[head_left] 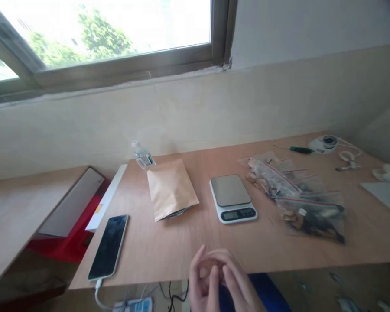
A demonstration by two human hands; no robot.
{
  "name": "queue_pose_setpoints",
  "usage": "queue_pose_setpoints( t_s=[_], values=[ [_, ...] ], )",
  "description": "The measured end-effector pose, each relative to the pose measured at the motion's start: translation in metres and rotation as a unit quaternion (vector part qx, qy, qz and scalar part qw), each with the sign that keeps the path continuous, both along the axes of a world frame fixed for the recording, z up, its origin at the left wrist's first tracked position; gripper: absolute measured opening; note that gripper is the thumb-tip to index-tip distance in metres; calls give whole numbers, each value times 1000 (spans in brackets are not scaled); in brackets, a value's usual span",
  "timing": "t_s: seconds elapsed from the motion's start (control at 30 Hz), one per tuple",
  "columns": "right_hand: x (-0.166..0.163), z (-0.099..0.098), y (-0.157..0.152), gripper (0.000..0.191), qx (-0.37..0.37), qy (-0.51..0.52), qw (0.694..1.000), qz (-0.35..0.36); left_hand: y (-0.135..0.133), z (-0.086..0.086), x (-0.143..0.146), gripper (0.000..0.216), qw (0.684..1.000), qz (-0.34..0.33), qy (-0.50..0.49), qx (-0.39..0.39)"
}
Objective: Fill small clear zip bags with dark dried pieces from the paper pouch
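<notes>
- Bare table (pixel 182 251) strip ahead of both hands: open passage.
- Beyond it stand phone (pixel 108 247), paper pouch (pixel 171 188), scale (pixel 232 198), plastic bags (pixel 299 199).
- Gaps between these stay passable.

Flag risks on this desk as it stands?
The phone lies at the table's front edge with its cable hanging; a snag could pull it off. The water bottle lies on its side by the paper pouch, so it could roll or leak. Both hands hold nothing.
</notes>
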State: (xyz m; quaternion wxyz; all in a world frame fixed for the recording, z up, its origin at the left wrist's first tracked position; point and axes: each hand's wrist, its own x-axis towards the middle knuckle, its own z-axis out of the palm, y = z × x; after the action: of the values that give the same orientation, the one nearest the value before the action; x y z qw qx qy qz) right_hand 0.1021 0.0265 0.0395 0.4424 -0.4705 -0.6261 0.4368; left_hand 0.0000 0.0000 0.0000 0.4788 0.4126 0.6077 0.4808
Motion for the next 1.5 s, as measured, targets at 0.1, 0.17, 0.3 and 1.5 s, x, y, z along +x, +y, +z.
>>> queue_pose_setpoints(
  t_s=[0.1,0.17,0.3,1.5],
  values=[
    [20,5,-1,28,-31,45,997,-51,31,32,29,35,988,81,-124,31],
    [29,6,6,27,-39,62,995,-71,44,46,41,26,986,94,-128,58],
    [36,7,28,26,-78,98,989,-81,53,50,44,21,991,36,-89,92],
    [-10,139,129,20,310,-28,949,57,167,203,-127,39,853,-182,482,84]
  ],
)
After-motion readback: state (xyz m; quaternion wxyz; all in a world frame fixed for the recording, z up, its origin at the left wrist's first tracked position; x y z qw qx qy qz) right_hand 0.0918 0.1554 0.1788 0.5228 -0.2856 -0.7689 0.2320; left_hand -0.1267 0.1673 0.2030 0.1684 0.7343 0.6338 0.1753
